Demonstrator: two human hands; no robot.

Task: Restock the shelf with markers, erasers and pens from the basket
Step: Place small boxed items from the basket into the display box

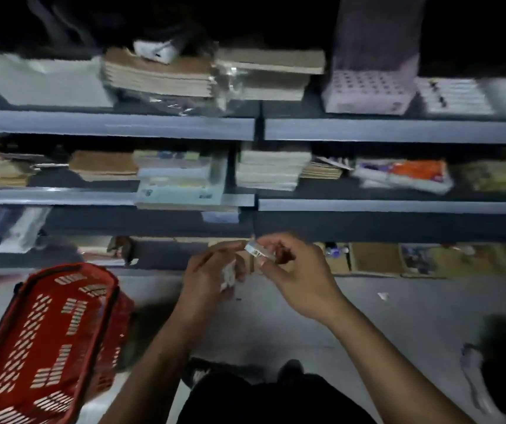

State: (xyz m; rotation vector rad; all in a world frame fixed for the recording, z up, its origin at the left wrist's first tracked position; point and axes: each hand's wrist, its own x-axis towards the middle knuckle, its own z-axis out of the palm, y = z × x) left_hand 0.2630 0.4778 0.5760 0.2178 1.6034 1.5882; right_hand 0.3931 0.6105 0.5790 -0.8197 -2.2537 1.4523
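Red slotted plastic basket [46, 341] sits on the grey floor [276, 325] at 8 o'clock, contents hard to make out. Dead centre, right hand [297, 280] pinches a small barcoded white pack [257, 251]; left hand [208, 276] grips more white packs [228, 275]. Grey shelf [398, 206] at 12, stacked paper pads.

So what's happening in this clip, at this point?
A person stands at a stationery shelf, both hands raised before its lowest level. The right hand pinches a small white barcoded pack, probably an eraser; the left hand holds more small white items. The red basket sits on the floor to the left.
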